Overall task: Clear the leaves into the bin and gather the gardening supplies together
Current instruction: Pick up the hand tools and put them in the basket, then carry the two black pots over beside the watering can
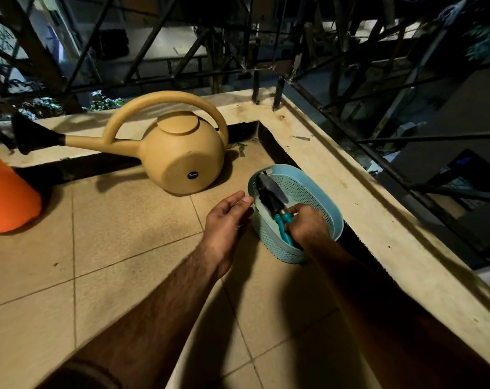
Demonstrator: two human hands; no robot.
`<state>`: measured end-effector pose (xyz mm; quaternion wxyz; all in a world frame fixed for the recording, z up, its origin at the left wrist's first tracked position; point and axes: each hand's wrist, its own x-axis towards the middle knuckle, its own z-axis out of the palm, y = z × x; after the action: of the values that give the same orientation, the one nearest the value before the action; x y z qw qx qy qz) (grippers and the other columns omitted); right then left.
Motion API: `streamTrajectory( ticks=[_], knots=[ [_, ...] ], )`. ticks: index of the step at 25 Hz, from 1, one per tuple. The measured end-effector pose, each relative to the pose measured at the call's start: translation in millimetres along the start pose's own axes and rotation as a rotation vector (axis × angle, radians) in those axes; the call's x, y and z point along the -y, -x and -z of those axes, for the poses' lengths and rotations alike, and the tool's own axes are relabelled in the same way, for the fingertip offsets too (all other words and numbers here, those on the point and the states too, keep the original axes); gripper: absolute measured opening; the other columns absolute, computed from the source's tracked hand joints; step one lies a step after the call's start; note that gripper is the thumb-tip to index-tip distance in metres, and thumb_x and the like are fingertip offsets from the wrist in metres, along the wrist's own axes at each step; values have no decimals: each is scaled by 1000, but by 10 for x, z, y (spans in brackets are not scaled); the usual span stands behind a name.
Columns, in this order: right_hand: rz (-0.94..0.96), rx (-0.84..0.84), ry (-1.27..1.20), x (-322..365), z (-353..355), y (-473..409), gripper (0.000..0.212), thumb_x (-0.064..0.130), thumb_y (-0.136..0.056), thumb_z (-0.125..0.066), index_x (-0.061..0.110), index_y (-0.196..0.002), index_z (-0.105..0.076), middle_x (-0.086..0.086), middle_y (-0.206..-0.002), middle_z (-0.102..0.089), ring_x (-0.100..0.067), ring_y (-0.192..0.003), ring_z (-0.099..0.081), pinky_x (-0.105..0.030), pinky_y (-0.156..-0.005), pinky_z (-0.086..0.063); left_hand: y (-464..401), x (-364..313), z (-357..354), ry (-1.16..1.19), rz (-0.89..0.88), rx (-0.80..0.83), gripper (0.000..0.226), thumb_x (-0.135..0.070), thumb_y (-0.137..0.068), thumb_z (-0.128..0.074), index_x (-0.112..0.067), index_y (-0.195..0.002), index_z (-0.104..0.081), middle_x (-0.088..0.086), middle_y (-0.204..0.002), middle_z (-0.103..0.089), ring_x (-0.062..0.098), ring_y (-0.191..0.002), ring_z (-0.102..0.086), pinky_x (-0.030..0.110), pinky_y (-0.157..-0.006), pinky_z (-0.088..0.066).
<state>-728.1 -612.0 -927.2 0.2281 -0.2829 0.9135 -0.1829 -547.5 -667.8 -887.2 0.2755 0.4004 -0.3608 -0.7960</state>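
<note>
Trowel lies in the blue basket, teal handle clasped by the right hand; left hand hovers loose-fingered beside the rim.

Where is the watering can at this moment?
In the head view, the tan watering can stands on the tiled floor, left of and beyond the light blue basket, against the raised ledge, its spout pointing left toward the orange container.

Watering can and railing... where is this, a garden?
Probably a tiled balcony, high up at night. A metal railing tops its ledge, and a watering can lies on the floor tiles.
</note>
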Motion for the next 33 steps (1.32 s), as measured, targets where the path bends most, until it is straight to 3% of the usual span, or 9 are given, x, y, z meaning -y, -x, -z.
streamTrajectory(
  ticks=[3,7,10,12,16,19,22,27,33],
  knots=[
    [24,54,-34,-39,-26,18,37,18,-87,-77,25,-122,-67,-4,-110,-71,-25,-100,-67,-46,-93,-57,-6,12,2,-2,-8,-1,46,-21,-94,-70,-16,-138,-57,-2,-126,-68,15,-122,-61,36,-109,-46],
    [85,3,-148,57,97,41,25,26,-95,-67,30,-120,-64,12,-95,-63,-15,-100,-65,-39,-95,-54,-53,-14,5,-46,-47,14,46,-21,-94,-69,-18,-139,-57,-3,-131,-66,13,-122,-61,30,-103,-49],
    [165,-73,-292,249,268,125,11,32,-99,-60,41,-105,-60,15,-99,-66,0,-81,-64,-24,-69,-55,-118,-79,3,-224,-153,21,47,-20,-98,-64,-22,-144,-52,-5,-141,-59,5,-124,-57,25,-102,-48],
    [241,-141,-322,386,359,191,20,43,-100,-56,39,-119,-60,12,-113,-69,-1,-75,-68,-19,-59,-54,-185,-169,13,-439,-274,25,54,-22,-99,-63,-26,-149,-45,-6,-150,-50,7,-136,-47,29,-111,-40],
    [375,-263,-193,625,477,258,58,70,-96,-41,36,-142,-47,6,-140,-58,-13,-116,-62,-43,-93,-56,-262,-446,106,-879,-525,-26,75,-40,-95,-66,-35,-157,-25,-5,-162,-31,2,-139,-30,20,-110,-26],
    [466,-242,-95,752,516,273,80,83,-90,-28,34,-152,-35,3,-155,-44,-18,-138,-46,-51,-109,-44,-250,-655,262,-1161,-618,-84,90,-56,-90,-63,-35,-160,-11,-4,-168,-15,16,-152,-17,42,-123,-20],
    [503,-203,53,941,631,310,93,89,-86,-20,31,-159,-21,-3,-166,-25,-23,-151,-26,-52,-117,-27,-92,-952,426,-1357,-637,-79,102,-70,-81,-55,-33,-162,-4,-9,-169,-2,10,-154,-1,40,-126,-7],
    [691,-276,164,1544,1286,776,91,80,-93,-30,17,-159,-26,-8,-165,-29,-24,-152,-25,-34,-112,-19,567,-1921,475,-1338,-650,-202,105,-66,-73,-49,-30,-162,-7,-9,-170,-5,9,-155,-2,38,-126,-9],
    [788,-190,165,2681,2630,1537,96,80,-91,-33,13,-159,-25,-10,-166,-26,-24,-154,-21,-42,-121,-24,1551,-3528,79,-1350,-641,-226,105,-61,-69,-46,-27,-162,-10,-8,-170,-7,9,-155,-5,31,-125,-9]
  ],
)
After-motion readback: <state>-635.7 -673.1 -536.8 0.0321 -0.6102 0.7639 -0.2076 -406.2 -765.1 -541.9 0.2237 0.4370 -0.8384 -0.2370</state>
